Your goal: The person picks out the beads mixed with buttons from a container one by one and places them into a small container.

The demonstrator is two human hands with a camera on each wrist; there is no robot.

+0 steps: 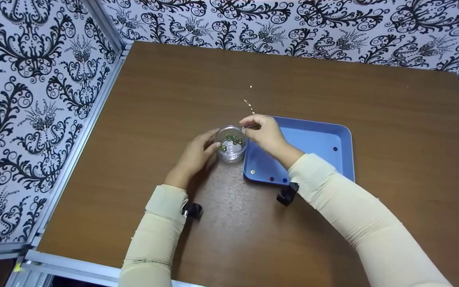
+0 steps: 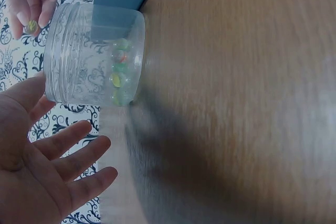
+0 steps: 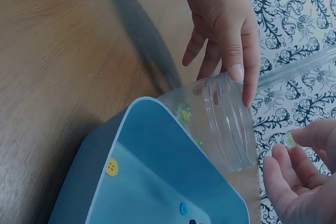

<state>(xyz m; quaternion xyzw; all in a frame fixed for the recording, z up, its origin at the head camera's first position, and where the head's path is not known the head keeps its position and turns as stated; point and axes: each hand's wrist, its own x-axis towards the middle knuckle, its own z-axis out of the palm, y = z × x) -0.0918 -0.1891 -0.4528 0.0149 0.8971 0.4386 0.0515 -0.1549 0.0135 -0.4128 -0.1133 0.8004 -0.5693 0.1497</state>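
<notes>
A clear plastic jar [image 1: 231, 155] stands upright on the table, left of the blue tray. Several glass marbles [image 2: 119, 80] with green, yellow and orange swirls lie on its bottom. My left hand [image 1: 193, 157] holds the jar's rim at the left side between thumb and forefinger, while its other fingers spread free in the left wrist view. Just beyond the jar's mouth, my right hand [image 1: 267, 133] pinches one clear marble with a yellow-green swirl [image 3: 290, 139] between thumb and fingertips. That forearm reaches across the tray.
The blue tray [image 1: 313, 124] sits against the jar's right side. In it lie a yellow button [image 3: 112, 167], a blue button [image 3: 183, 209] and a dark button [image 1: 335, 148]. Small bright specks [image 1: 249, 104] show on the table behind. Patterned walls [image 1: 253, 24] border the table.
</notes>
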